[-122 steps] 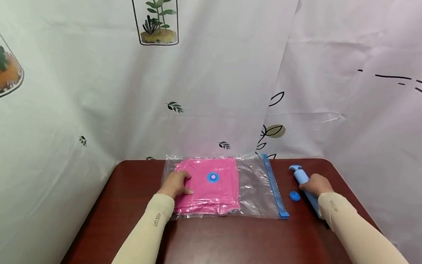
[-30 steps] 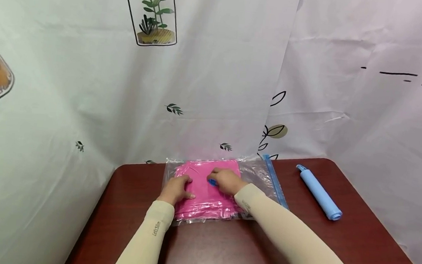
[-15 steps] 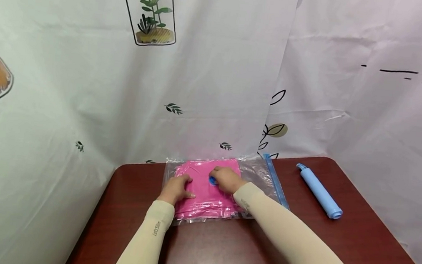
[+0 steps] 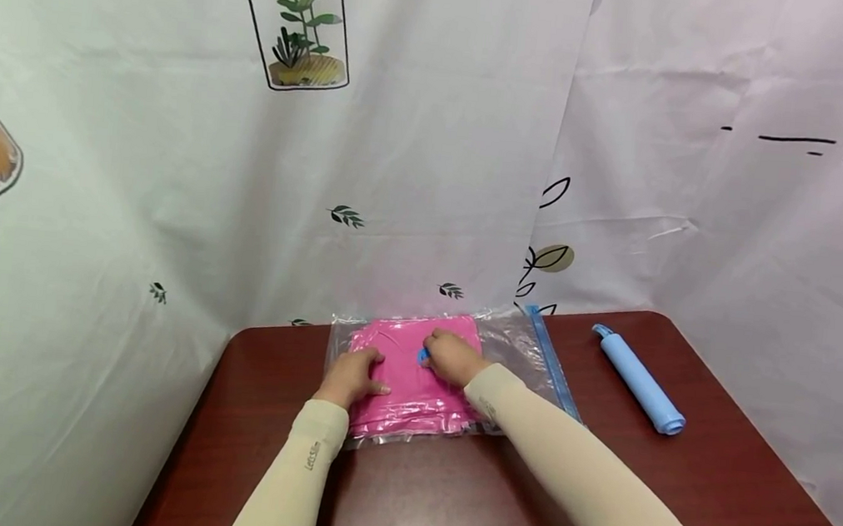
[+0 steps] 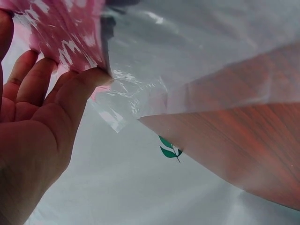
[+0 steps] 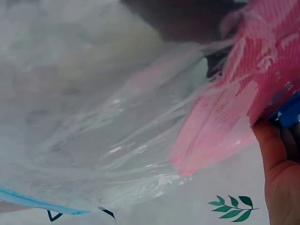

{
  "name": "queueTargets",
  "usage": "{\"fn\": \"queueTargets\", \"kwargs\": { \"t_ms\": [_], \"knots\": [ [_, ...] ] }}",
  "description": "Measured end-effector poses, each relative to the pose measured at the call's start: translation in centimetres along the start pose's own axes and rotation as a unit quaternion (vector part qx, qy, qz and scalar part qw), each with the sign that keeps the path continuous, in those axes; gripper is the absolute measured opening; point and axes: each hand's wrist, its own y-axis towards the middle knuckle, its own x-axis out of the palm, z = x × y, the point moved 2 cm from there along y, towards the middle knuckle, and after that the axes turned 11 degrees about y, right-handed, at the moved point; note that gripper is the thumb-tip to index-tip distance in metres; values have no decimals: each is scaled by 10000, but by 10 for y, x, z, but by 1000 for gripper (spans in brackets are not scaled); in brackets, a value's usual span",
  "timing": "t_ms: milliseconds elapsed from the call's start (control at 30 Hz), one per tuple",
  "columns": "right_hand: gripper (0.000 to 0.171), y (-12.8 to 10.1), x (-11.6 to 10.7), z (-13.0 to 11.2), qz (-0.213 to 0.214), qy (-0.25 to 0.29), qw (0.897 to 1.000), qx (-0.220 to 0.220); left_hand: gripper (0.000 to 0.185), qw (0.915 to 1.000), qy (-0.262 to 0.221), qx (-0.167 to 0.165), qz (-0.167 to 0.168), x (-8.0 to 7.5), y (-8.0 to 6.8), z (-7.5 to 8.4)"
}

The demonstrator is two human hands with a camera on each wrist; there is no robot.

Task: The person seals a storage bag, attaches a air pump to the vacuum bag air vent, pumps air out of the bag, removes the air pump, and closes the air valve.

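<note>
A clear vacuum storage bag (image 4: 508, 342) lies flat at the back of the table, with folded pink cloth (image 4: 400, 378) inside. My left hand (image 4: 347, 378) rests on the bag's left side, fingers and thumb spread over the cloth. In the left wrist view its thumb and fingers (image 5: 30, 84) press against the plastic over the pink folds. My right hand (image 4: 452, 358) pinches a round blue valve cap (image 4: 424, 355) at the valve on top of the bag. Much of the cap is behind the fingers; its blue edge (image 6: 288, 112) shows in the right wrist view.
A light blue hand pump (image 4: 640, 382) lies on the table to the right of the bag. The bag's blue zip strip (image 4: 554, 362) runs along its right end. Printed white curtains (image 4: 437, 172) hang right behind the brown table (image 4: 438, 498).
Earlier my right hand held the pump, and the blue cap lay on the table. Now the pump lies released and the right hand, with the cap, turns slightly at the valve. My left hand stays put.
</note>
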Motion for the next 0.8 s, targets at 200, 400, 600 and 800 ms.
{"fn": "queueTargets", "kwargs": {
  "t_ms": [200,400,600,800],
  "knots": [
    [66,4,-2,19,-142,1033,9945,-24,63,9998,-144,-83,-132,-18,-15,15],
    [46,-1,-19,-2,-625,572,9943,-644,63,9994,-226,-210,-164,-22,-21,18],
    [30,-2,-22,-5,-538,435,9969,-363,64,9998,-159,-79,-74,-10,-9,8],
    [40,0,-18,2,-521,701,9960,211,67,9999,-58,83,-7,7,5,-7]
  ]
}}
